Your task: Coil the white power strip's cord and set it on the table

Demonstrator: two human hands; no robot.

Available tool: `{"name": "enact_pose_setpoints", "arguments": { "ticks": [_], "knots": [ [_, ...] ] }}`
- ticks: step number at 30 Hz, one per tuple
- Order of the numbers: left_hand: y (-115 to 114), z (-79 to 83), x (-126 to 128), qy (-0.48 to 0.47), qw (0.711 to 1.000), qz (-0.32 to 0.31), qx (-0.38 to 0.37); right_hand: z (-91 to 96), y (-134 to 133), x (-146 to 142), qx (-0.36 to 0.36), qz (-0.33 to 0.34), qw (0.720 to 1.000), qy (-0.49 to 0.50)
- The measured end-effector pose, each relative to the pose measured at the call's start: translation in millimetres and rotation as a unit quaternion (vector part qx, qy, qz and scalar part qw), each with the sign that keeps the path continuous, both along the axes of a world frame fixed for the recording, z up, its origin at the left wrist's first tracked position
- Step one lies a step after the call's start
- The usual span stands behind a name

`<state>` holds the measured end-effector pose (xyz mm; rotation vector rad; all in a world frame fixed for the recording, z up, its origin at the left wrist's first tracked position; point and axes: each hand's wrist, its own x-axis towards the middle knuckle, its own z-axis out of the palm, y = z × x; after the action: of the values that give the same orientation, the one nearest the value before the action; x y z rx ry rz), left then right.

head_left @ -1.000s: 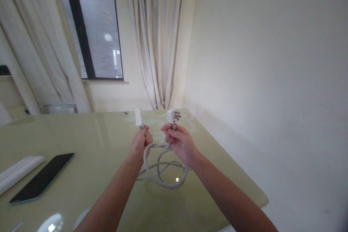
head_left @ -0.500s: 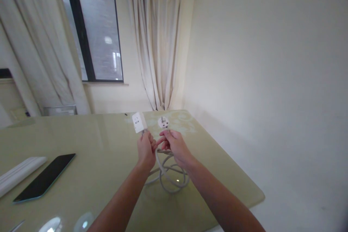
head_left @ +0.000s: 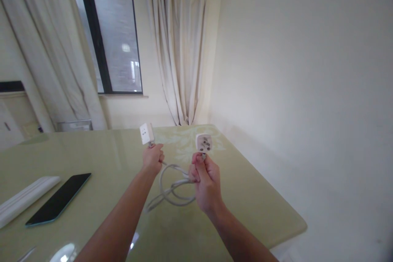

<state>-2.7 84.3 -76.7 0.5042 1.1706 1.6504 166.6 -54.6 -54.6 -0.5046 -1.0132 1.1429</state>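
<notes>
Head view: left hand grips the cord just below the socket, right hand pinches it below the plug. Both ends are held above the table, the cord looping between the hands.

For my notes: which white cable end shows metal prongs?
The white plug in the right hand; the white socket block in the left hand shows only slots.

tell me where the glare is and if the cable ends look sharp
Head view: glare spots on the glossy table, bottom left; the plug above the right hand and the socket above the left hand look slightly soft, like the cable.
</notes>
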Motion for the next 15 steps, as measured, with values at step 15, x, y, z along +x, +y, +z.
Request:
{"name": "enact_pose_setpoints", "arguments": {
  "ticks": [15],
  "knots": [
    [-11,-14.9,-47,0.247,0.965,0.004,0.085,-19.3,77,34,0.025,-0.104,0.985,-0.134]
  ]
}}
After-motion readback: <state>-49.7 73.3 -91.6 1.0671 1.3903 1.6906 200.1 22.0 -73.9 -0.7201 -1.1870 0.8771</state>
